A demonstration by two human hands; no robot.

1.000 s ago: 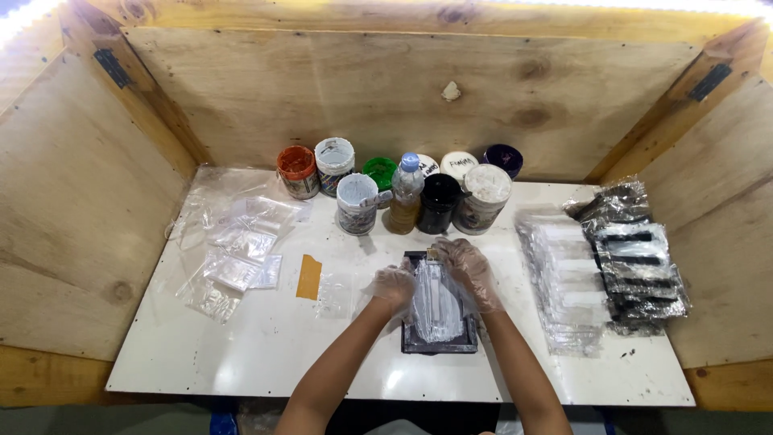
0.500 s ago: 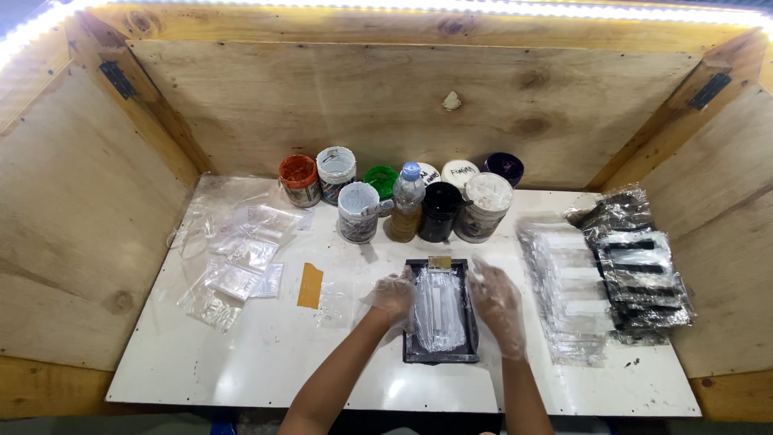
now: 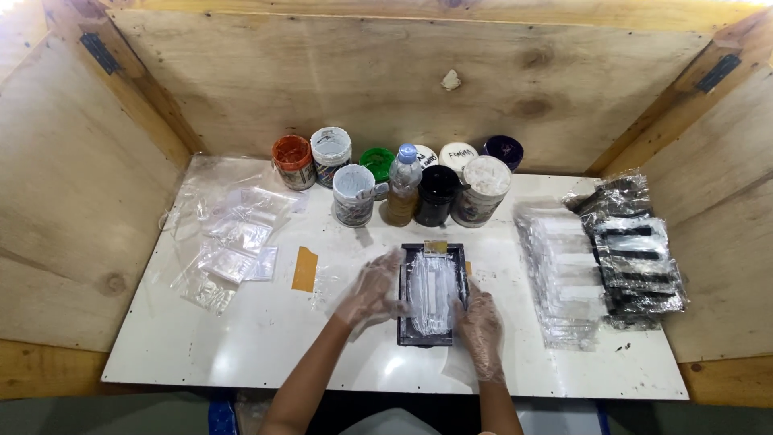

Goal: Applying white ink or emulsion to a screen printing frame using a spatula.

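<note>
Centre of the white table (image 3: 266,354), I see a black tray (image 3: 432,294) with a clear plastic packet (image 3: 431,292) lying in it. My left hand (image 3: 372,294), in a thin clear glove, rests flat on the tray's left edge, fingers spread, gripping nothing. Right hand (image 3: 480,330), also gloved, lies open at the tray's lower right corner, grasping nothing. Behind the tray: lidded paint jars (image 3: 354,193), a small bottle (image 3: 403,187) of brown liquid, a black jar (image 3: 437,193). Empty clear bags (image 3: 233,242) left; packed stacks (image 3: 564,274) right. Versus half a second back, right hand has slid lower along the tray; left stays beside it.
</note>
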